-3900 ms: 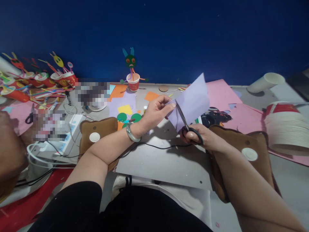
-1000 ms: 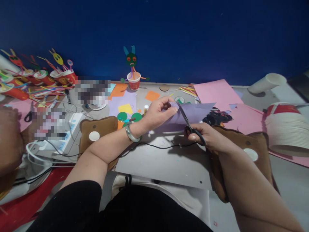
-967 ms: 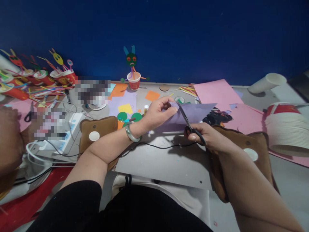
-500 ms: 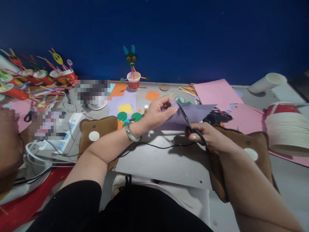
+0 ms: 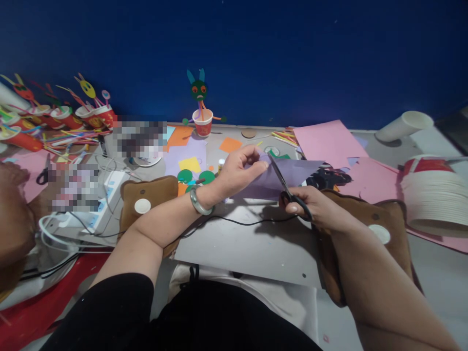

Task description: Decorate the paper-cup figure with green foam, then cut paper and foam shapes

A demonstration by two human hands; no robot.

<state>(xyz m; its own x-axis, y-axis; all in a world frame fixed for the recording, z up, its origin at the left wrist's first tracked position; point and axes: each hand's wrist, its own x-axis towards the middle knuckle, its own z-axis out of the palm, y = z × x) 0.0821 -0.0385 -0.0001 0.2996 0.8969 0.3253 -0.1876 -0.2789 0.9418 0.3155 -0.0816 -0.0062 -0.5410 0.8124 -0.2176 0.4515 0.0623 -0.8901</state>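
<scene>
My left hand (image 5: 243, 170) pinches the left edge of a purple paper sheet (image 5: 298, 173) above the table. Black-handled scissors (image 5: 280, 175) are in my right hand (image 5: 305, 204), its fingers wrapped round the handles. The blades point up and left, at the paper beside my left fingertips; whether they are fully closed is hard to make out. Beyond my left hand stands a red paper cup (image 5: 203, 123) with a green-faced figure on pipe cleaners. Green paper circles (image 5: 185, 176) lie left of my left wrist.
Brown cushions (image 5: 149, 197) lie under both forearms. A black cable (image 5: 248, 223) crosses the table. At right are pink sheets (image 5: 329, 141), a stack of paper plates (image 5: 435, 200) and a white roll (image 5: 405, 129). A power strip (image 5: 109, 195) and another person's arm (image 5: 14, 219) are at left.
The purple sheet's right end has shifted slightly. My hands and the scissors have hardly moved. At the far left, the other person's hand has moved a little.
</scene>
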